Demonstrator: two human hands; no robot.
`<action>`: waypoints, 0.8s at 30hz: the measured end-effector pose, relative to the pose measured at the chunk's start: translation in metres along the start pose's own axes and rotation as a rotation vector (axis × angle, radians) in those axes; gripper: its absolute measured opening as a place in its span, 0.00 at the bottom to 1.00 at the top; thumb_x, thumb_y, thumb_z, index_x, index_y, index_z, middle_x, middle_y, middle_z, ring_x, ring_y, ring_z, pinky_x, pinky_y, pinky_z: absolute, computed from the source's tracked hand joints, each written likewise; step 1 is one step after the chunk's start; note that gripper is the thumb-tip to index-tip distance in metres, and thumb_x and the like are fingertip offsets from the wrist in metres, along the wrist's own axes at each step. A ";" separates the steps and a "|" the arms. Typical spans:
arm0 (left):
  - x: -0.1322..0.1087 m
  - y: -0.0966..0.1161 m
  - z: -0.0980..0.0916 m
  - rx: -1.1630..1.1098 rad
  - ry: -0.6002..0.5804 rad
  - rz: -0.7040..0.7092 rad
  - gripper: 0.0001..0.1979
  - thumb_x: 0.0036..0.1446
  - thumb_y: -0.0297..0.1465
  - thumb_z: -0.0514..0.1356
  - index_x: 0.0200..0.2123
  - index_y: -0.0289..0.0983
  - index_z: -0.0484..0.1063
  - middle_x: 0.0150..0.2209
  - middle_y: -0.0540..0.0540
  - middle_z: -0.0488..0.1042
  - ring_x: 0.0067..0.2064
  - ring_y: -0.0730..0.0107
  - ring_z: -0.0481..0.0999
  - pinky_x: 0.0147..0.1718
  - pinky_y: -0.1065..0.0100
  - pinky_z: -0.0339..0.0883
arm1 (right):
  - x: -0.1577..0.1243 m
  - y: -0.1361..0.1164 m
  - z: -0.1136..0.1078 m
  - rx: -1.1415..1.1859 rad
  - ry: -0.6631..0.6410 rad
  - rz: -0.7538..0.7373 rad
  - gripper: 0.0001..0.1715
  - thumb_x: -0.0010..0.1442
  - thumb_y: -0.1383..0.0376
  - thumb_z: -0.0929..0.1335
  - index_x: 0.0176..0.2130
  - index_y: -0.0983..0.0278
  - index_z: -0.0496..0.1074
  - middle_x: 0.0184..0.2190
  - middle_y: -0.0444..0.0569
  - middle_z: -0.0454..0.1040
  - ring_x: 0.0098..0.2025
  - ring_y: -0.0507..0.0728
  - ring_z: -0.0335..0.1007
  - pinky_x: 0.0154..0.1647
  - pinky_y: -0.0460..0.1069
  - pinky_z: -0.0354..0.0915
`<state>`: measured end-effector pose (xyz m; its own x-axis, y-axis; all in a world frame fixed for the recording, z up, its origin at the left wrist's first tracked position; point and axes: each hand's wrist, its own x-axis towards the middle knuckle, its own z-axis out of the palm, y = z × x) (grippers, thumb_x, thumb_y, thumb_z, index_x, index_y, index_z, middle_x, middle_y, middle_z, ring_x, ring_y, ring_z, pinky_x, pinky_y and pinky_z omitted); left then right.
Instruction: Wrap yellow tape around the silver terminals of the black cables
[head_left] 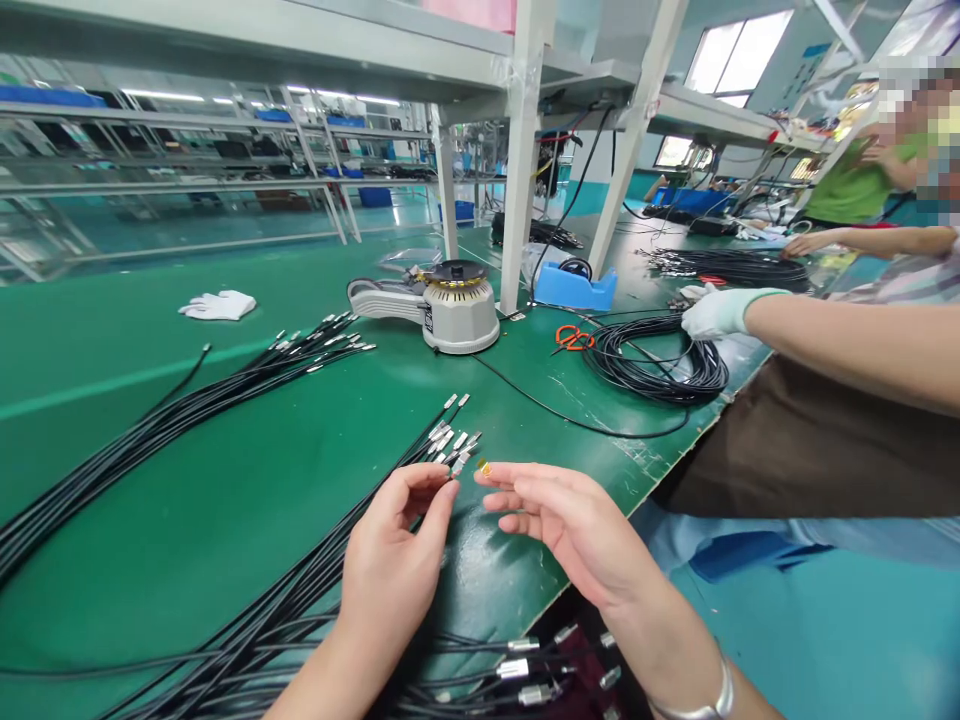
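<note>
My left hand (397, 550) pinches the metal end of one black cable (453, 466) between thumb and forefinger. It sits at the tip of a bundle of black cables with silver connectors (450, 432) lying on the green table (225, 480). My right hand (559, 520) is just to the right, fingers together, with a small yellow piece (484, 467) at its fingertips, almost touching the cable end. A silver bracelet is on my right wrist. More connector ends (525, 668) hang over the table's near edge below my hands.
A second cable bundle (300, 355) lies further left. A tape dispenser (456, 305), orange scissors (574, 338), a blue tray (574, 288) and a white glove (219, 305) sit behind. At the right, a co-worker's gloved hand (712, 310) rests on a coil of black cable (660, 360).
</note>
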<state>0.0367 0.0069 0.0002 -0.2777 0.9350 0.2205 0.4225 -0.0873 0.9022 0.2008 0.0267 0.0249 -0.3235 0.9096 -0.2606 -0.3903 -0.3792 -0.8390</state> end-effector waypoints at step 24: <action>0.002 -0.009 0.001 -0.181 0.025 -0.030 0.24 0.50 0.42 0.63 0.50 0.42 0.69 0.35 0.49 0.77 0.38 0.67 0.78 0.38 0.72 0.73 | 0.016 0.026 0.011 -0.299 -0.029 -0.127 0.15 0.51 0.67 0.66 0.37 0.68 0.78 0.36 0.54 0.79 0.38 0.57 0.73 0.40 0.50 0.65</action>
<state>0.0332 0.0097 -0.0076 -0.3106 0.9294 0.1994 0.2523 -0.1217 0.9600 0.1758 0.0294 0.0039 -0.3142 0.9398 -0.1344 -0.1606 -0.1921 -0.9681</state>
